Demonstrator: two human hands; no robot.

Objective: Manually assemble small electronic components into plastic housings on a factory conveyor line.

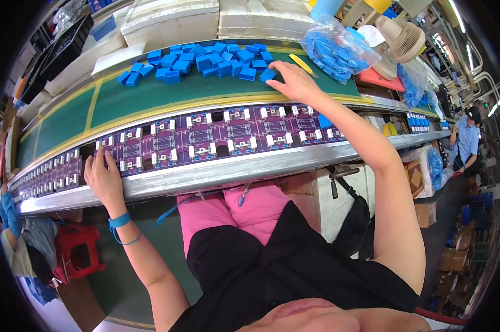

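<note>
Purple circuit boards [196, 136] with rows of white parts lie along a metal rail. My left hand [103, 174] rests with fingers stretched out at a joint between boards, its fingertips over the board edge. A blue strap circles that wrist. Farther out, at the right end of a heap of small blue box-shaped parts [224, 68], is my right hand [295, 83]. Its thumb and index finger spread to either side of one blue part [267, 75]; a firm grip does not show. Another blue part [324, 121] stands on the boards below my right forearm.
A yellow-handled tool [302, 65] lies on the green belt [122, 102] beyond my right hand. Farther right are a clear bag of blue parts [336, 52] and a beige fan [399, 39]. White foam boxes [169, 22] line the far side. A co-worker [467, 141] is at far right.
</note>
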